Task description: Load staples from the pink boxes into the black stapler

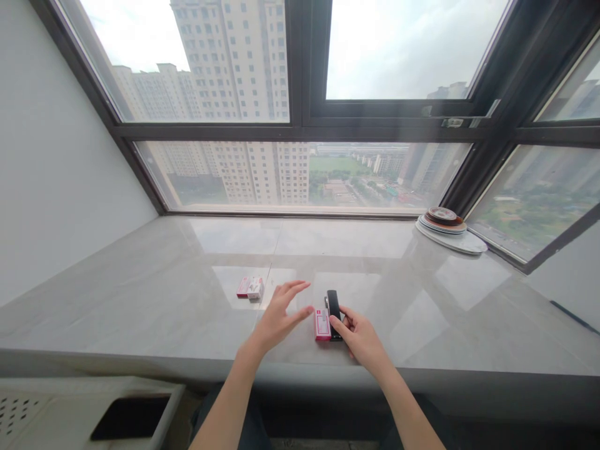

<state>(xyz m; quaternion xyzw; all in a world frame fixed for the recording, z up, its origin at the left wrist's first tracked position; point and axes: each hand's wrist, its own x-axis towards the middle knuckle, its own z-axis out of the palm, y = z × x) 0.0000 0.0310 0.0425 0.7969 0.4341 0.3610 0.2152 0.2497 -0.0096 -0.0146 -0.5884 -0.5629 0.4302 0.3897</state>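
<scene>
A black stapler (334, 307) lies on the pale stone sill, long side pointing away from me. My right hand (359, 334) grips it from the right, thumb on its near part and fingers around the far side. Against the stapler's left side rests a small pink-and-white box (322, 325). Just left of that box my left hand (284, 312) hovers with fingers stretched out and thumb apart, holding nothing. Farther left sit a small white box (255, 287) and, beside it, a pink box (242, 287).
A stack of plates (445, 226) stands at the back right corner by the window frame (300, 132). A dark thin strip (574, 317) lies at the right edge. Below the sill at left is a white plastic piece (60, 406) with a dark opening.
</scene>
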